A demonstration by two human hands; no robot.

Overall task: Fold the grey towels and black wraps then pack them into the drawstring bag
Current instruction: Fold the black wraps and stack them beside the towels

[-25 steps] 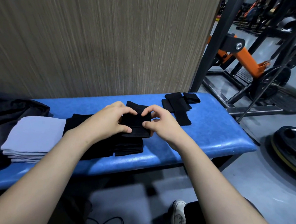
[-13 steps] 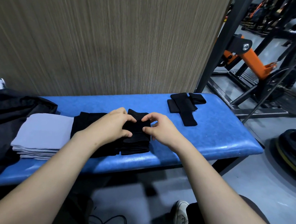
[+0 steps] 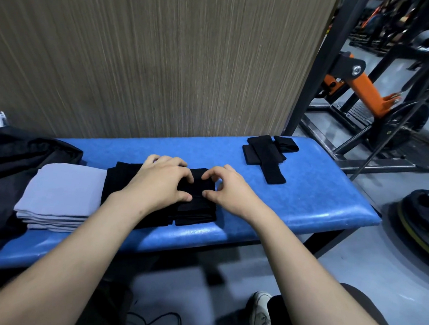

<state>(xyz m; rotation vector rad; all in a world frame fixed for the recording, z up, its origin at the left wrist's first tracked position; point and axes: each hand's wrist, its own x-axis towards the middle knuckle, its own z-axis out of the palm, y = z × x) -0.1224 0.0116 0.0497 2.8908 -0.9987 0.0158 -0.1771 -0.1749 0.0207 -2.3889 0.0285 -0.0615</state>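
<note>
As the person leans over a padded blue vinyl bench [image 3: 307, 201], both bare hands rest on a stack of folded black fabric wraps [image 3: 199, 212] near the bench's middle. The left hand [image 3: 156, 183] lies on top of the stack with fingers curled down, thumb and forefinger pressing into the top wrap. The right hand [image 3: 229, 188] sits at the stack's right edge, thumb and forefinger bent toward each other and touching the cloth; whether they truly pinch it cannot be told.

The wraps look soft, thin and light, likely to sag and slip apart if lifted by one corner. A sensible hold would be under the whole stack, or with both hands squeezing its short sides.

Just left of the wraps, touching them, lies a neat pile of folded grey towels [image 3: 61, 197], also soft and limp. Further left is a crumpled heap of black cloth [image 3: 18, 153], possibly the drawstring bag, though that is uncertain. Toward the bench's right end, well apart from the hands, lie several loose black wraps [image 3: 267, 156], overlapping and not yet stacked.

Behind the bench stands a wall panel of streaked brown wood grain [image 3: 165, 57]. To the right is a gym: a dark steel rack upright [image 3: 314, 67], an orange machine arm [image 3: 366, 86], and a black weight plate [image 3: 422, 220] on the grey floor. A white shoe [image 3: 258, 315] shows below.
</note>
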